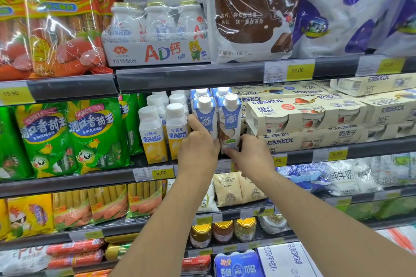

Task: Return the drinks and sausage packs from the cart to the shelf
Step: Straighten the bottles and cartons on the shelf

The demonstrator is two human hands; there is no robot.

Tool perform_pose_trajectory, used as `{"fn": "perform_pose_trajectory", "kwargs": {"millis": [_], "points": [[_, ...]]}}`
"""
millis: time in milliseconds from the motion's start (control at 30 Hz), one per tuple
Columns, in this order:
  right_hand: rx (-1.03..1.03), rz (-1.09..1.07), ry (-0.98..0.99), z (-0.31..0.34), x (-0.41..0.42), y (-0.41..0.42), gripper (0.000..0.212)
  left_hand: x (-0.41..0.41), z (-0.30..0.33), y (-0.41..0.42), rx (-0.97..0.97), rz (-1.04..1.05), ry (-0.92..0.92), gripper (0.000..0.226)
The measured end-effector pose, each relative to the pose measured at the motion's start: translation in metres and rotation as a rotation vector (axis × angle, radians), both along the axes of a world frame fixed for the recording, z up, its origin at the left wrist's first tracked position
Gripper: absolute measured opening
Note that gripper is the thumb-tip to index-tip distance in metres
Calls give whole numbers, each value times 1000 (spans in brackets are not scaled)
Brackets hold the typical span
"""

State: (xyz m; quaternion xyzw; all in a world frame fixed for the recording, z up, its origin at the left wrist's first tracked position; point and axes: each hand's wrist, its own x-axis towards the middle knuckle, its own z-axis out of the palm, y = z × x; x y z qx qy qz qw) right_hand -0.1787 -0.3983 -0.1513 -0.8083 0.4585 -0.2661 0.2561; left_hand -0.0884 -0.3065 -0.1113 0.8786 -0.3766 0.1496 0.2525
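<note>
On lit shelf (pixel 315 155), both hands steady upright cartons (pixel 229 119).

Cream yogurt multipacks (pixel 315 117) are lying stacked on the middle shelf — everything else is sitting around them. Directly above them, a brown-and-white milk bag (pixel 254 11) is leaning on the upper shelf, with a blue-and-white bag (pixel 360 7) standing to its right. A yellow price tag (pixel 297 71) reading 13.00 is hanging just above the multipacks. Well below them, small gold-lidded jars (pixel 225 231) are standing in a row.
</note>
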Motion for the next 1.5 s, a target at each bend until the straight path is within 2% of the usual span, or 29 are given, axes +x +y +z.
{"fn": "perform_pose_trajectory", "kwargs": {"millis": [200,300,433,533,667,767,967,1267,1500], "points": [[13,-7,5,2,-1,3,36,0,-1,4,-12,-5,20,77],[58,12,-38,5,-6,7,33,-1,-5,20,19,-38,-121,77],[71,-34,-155,5,-19,20,35,14,-16,63,-52,-177,-241,49],[26,-63,-225,3,-19,35,26,49,-15,98,-177,-118,-117,40],[17,18,-100,5,9,61,30,85,-12,117,-153,22,123,69],[1,56,3,10,36,75,39,96,-8,114,-98,-9,253,84],[-11,47,70,16,64,86,55,102,-2,103,-29,-59,276,54],[-15,36,75,17,63,88,59,110,-4,101,-53,-110,336,55],[-16,-66,102,16,19,63,58,107,-13,111,-107,-142,373,65]]}}
